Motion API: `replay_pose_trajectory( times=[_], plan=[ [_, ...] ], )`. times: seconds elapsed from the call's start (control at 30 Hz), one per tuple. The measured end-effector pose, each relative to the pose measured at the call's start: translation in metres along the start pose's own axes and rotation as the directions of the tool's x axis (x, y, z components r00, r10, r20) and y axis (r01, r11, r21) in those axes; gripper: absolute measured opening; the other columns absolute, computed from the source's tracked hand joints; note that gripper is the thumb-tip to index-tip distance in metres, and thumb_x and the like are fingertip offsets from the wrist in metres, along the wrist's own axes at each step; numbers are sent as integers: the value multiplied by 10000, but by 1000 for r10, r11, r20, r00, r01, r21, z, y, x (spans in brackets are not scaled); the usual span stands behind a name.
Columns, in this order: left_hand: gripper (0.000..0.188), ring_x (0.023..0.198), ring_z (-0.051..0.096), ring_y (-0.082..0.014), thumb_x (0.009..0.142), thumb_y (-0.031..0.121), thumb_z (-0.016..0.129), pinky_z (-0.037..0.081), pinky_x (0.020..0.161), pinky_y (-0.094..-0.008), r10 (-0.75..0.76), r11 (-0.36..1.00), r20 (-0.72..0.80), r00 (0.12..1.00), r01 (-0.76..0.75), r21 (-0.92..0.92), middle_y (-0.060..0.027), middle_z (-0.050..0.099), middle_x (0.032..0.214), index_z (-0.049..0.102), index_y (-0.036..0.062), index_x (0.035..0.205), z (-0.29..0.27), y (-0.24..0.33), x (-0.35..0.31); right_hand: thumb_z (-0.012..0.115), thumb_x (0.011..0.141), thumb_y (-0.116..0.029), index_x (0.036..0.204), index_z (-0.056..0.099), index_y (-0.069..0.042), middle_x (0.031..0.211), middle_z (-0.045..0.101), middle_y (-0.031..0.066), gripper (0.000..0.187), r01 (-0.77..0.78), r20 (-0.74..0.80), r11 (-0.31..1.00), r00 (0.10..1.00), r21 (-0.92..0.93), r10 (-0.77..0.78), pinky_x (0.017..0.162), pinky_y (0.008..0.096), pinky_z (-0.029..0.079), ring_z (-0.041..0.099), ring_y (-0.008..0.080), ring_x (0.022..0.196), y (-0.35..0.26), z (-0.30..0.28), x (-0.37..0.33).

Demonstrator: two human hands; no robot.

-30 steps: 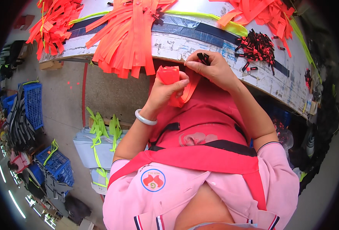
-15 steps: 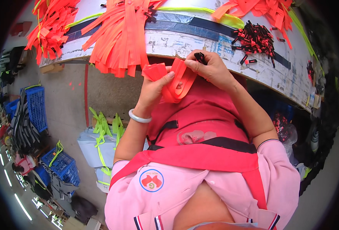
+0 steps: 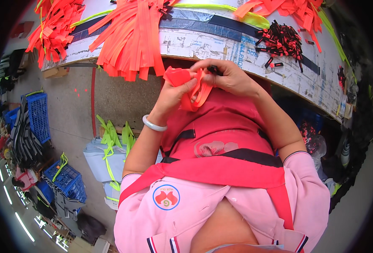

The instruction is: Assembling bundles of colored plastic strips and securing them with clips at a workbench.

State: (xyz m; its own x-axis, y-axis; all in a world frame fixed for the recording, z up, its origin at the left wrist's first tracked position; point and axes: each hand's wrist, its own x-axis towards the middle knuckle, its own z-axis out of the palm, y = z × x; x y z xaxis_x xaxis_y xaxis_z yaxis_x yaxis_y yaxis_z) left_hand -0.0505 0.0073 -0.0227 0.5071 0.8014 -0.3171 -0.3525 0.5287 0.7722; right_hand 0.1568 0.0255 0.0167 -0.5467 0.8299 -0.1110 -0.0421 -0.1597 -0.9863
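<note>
A worker in a red apron (image 3: 228, 120) bends over folded orange straps (image 3: 176, 76), held in front of the body at the near edge of a white-topped table (image 3: 184, 49). The left hand (image 3: 177, 92) closes around the folded bundle, with a loop hanging below the fingers; the right hand (image 3: 233, 79) curls around small black pieces (image 3: 214, 70), its fingertips against the straps, though whether they pinch the fabric cannot be told. The straps look light, soft and limp, likely to bend freely and perhaps slide over one another, with little risk of breaking; a firm hold around the stacked folds, with the loop guided by a fingertip pinch, would probably suit them best. The black pieces look small, light and stiffer, easier to drop than to damage. On the table, loose orange strips (image 3: 129, 42) spill over the near edge to the left, while a heap of black-and-red pieces (image 3: 281, 42) sits to the right. Blue printed lettering (image 3: 247, 52) marks the table's covering, partly worn; a round blue-rimmed badge (image 3: 166, 197) with a red emblem and small characters sits on the pink shirt (image 3: 212, 206), and a pale, faded print (image 3: 216, 149) crosses the apron.
</note>
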Motion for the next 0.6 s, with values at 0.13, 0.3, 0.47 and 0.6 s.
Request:
replay_pose_trajectory(
  times=[0.13,0.3,0.47,0.6],
  plan=[
    [169,714,622,-126,953,119,562,501,656,-257,126,990,-111,986,-117,83,-52,645,810,620,-14,1038,9,0,8,629,912,-122,969,641,-24,806,570,-20,113,-25,-120,996,993,-82,15,697,212,418,493,41,770,-7,-8,-6],
    [212,703,587,-109,985,177,520,491,658,-248,309,914,-158,938,-338,-223,-36,621,783,623,-6,1011,-22,37,0,673,871,-95,876,643,-14,695,586,-15,86,89,-282,944,942,-317,-183,591,197,420,527,41,650,-69,-13,-33],
    [170,734,570,-74,853,107,704,470,672,-222,317,877,-108,942,-248,412,-27,633,826,665,19,993,10,50,-12,701,850,-137,825,635,-16,685,583,-1,140,-106,-307,922,952,-372,-15,566,210,413,516,39,619,-76,1,-34],
    [163,751,580,-70,813,63,728,471,670,-219,321,769,55,945,-294,568,-9,643,818,658,-9,942,34,36,-11,613,912,-167,927,614,24,673,559,88,191,-23,-216,934,975,-357,-58,625,283,438,503,119,655,-17,22,-24]
  ],
)
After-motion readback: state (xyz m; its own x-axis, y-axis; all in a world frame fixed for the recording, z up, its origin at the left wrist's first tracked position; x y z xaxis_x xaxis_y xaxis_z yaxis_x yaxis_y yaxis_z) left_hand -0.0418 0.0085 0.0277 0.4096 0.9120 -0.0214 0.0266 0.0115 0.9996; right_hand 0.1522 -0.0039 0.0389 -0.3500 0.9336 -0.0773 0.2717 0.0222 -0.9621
